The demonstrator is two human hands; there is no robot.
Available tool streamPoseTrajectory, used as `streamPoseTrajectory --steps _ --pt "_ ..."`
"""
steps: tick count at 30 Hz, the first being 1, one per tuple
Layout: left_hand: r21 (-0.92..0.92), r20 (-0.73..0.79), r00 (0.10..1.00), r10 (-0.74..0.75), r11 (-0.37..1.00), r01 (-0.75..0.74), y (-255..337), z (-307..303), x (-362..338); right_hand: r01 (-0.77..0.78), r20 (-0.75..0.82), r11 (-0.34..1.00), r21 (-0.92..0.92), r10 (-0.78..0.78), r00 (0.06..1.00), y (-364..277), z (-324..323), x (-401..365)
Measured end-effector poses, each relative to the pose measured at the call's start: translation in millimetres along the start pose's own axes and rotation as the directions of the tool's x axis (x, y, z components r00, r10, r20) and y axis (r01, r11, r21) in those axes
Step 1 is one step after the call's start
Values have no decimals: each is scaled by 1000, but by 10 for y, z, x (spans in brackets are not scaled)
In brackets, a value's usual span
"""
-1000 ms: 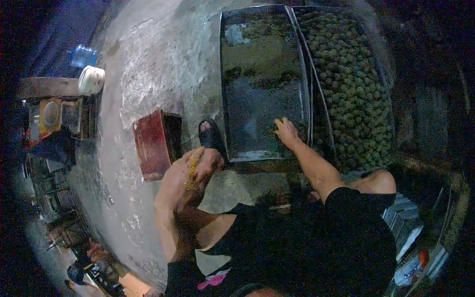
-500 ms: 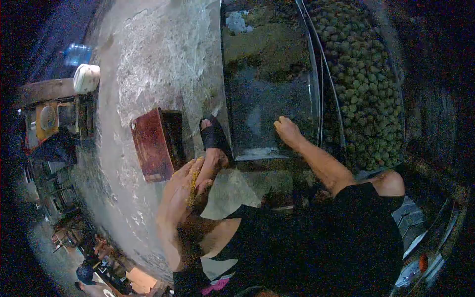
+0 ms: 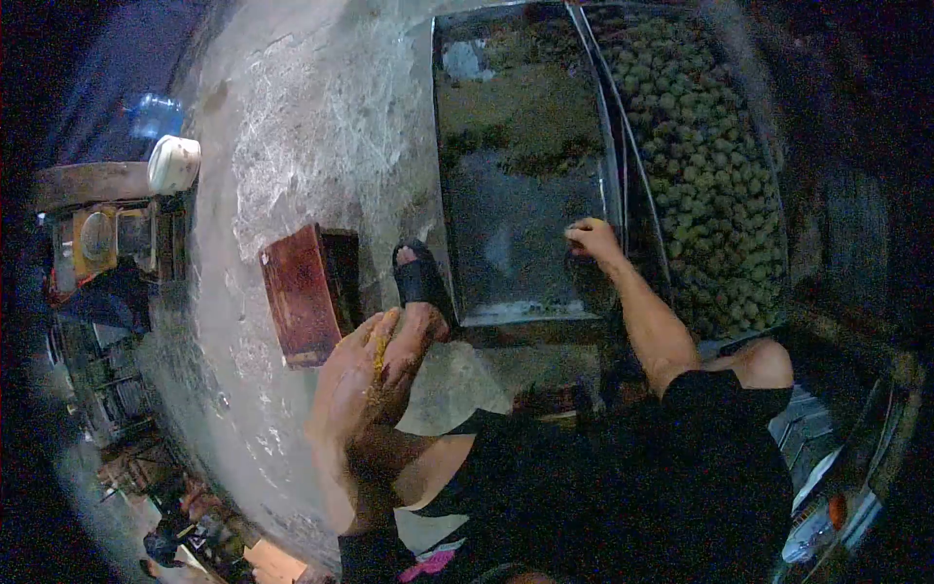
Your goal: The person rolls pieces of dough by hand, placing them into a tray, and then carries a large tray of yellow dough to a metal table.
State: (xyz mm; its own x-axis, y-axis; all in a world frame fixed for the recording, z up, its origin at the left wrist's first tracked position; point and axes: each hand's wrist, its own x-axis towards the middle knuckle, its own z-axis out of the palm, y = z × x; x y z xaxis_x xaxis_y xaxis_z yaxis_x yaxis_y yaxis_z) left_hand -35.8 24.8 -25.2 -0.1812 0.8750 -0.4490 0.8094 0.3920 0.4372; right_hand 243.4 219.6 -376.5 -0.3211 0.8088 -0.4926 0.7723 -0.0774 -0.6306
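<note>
Cupped over my lower leg, my left hand holds a yellow-brown crumbly mass along its palm and fingers. My right hand is above the right side of a metal tray, its fingers curled together in a pinch. What sits between those fingertips, if anything, is too small to make out. Brownish-green crumbs cover the far part of the tray, and water-like sheen or bare metal shows nearer me. Many greenish round balls fill a second tray to the right.
A reddish-brown box stands on the concrete floor, left of my foot in a black sandal. Farther left are a white bucket, a blue water jug and cluttered shelving. Another person is at the lower left.
My right hand has moved right and slightly away from me over the tray, turning at the wrist. The left hand stays in nearly the same place with the yellow-brown mass.
</note>
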Motion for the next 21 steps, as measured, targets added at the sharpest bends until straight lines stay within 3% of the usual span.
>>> streamPoseTrajectory --steps 1,2,3,4,6,7,9,10,11,12,14,15,17,18,20,21 --pt "-6 -15 1000 12 1000 -12 -4 -34 -16 -130 133 838 529 69 989 -33 -113 -77" --pt "-42 12 999 31 999 -30 -33 -77 -26 -272 279 410 870 46 959 -68 -231 -158" --pt "-78 37 998 53 996 -50 -35 -108 -39 -353 357 224 908 25 934 -163 -377 -263" --pt "-84 18 997 71 994 -70 13 -128 -65 -331 336 237 914 19 942 -192 -408 -326" --pt "133 -71 974 216 970 -206 139 -166 -120 -266 261 50 963 99 960 -279 -455 -452" --pt "131 -96 966 241 965 -228 181 -166 -148 -190 162 208 960 146 976 -407 -468 -550" --pt "116 -142 940 310 948 -295 246 -129 -201 -110 86 324 940 88 992 -519 -439 -698" --pt "121 -168 927 335 940 -318 212 -97 -181 -148 99 430 891 136 986 -515 -428 -721" --pt "53 -145 921 361 933 -357 150 -77 -138 -223 46 589 777 300 953 -666 -487 -857" --pt "-15 -118 914 388 920 -393 116 -71 -110 -257 6 649 716 363 932 -828 -547 -953" --pt "-7 -107 919 381 924 -383 267 -139 -161 -68 -202 865 497 192 960 -508 -339 -819" --pt "-5 -119 914 387 921 -391 272 -127 -156 -54 -221 865 499 187 957 -490 -379 -898" --pt "-2 -128 907 402 914 -405 269 -97 -129 80 -152 804 589 13 988 -540 -505 -1128" --pt "33 -126 902 414 910 -413 259 -77 -110 81 -159 804 589 17 987 -571 -607 -1259" --pt "63 -119 896 428 904 -423 257 -46 -104 -21 36 513 858 -19 999 -819 -904 -1642" --pt "113 -98 899 428 902 -417 271 -43 -95 -1 15 397 918 -32 999 -723 -924 -1661"
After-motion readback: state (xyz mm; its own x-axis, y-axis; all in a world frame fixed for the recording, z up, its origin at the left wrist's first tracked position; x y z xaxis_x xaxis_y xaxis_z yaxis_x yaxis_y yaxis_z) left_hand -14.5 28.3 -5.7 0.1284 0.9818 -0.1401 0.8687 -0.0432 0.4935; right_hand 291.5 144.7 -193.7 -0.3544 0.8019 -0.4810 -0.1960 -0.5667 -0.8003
